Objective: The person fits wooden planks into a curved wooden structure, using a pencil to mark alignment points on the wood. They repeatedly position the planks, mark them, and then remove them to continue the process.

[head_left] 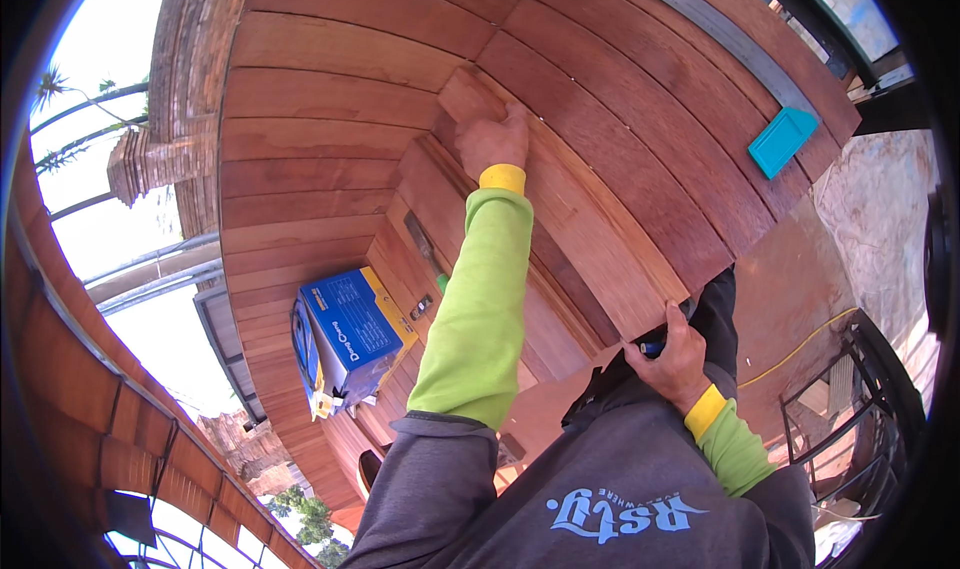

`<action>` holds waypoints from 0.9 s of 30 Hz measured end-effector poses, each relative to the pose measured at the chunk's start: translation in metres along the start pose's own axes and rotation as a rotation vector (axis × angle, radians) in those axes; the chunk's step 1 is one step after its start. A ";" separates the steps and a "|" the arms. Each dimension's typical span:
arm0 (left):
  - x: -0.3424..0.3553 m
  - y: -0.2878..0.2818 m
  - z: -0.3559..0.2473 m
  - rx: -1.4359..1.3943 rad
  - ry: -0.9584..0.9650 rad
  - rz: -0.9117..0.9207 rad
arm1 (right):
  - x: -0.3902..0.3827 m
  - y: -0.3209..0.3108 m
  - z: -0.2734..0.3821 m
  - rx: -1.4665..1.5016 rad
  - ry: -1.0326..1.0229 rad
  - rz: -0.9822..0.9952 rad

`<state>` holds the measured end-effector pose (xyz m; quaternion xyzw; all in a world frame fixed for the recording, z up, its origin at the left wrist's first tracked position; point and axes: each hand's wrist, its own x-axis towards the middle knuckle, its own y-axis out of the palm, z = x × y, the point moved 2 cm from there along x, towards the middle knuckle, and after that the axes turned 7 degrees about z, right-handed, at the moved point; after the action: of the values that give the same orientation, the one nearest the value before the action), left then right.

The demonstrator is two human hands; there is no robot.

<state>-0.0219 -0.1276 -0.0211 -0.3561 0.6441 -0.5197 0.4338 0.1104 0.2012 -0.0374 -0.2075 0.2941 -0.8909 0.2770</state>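
Observation:
A reddish-brown wooden plank (570, 224) lies lengthwise on the slatted wooden surface, running from the far middle toward my body. My left hand (492, 141) is closed over its far part, fingers curled at the left edge. At the near end, my right hand (672, 357) has its thumb and index finger against the plank's corners. A small dark-blue item (653, 349) shows between those fingers, mostly hidden. Left of the plank, a thin strip of wood (450, 164) runs alongside it, partly covered by my left arm.
A flat-bladed tool with a green handle (420, 237) lies left of my left forearm. Beyond it stands a blue and yellow box (350, 314). A metal square with a teal handle (783, 141) rests at the right. A yellow cable (800, 349) crosses the floor.

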 end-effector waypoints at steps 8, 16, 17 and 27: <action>-0.003 -0.005 -0.005 0.024 0.041 -0.022 | 0.003 -0.002 0.001 -0.030 -0.027 -0.023; 0.003 -0.004 -0.005 0.065 0.056 0.038 | 0.001 -0.003 -0.001 -0.009 -0.022 -0.008; 0.003 -0.003 -0.005 0.076 0.056 0.034 | 0.001 -0.003 -0.002 -0.005 -0.020 -0.007; -0.007 -0.003 -0.007 -0.035 -0.020 -0.069 | -0.005 0.006 -0.005 0.039 0.029 -0.010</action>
<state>-0.0254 -0.1197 -0.0162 -0.3908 0.6360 -0.5195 0.4158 0.1140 0.2024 -0.0457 -0.1905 0.2797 -0.9008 0.2720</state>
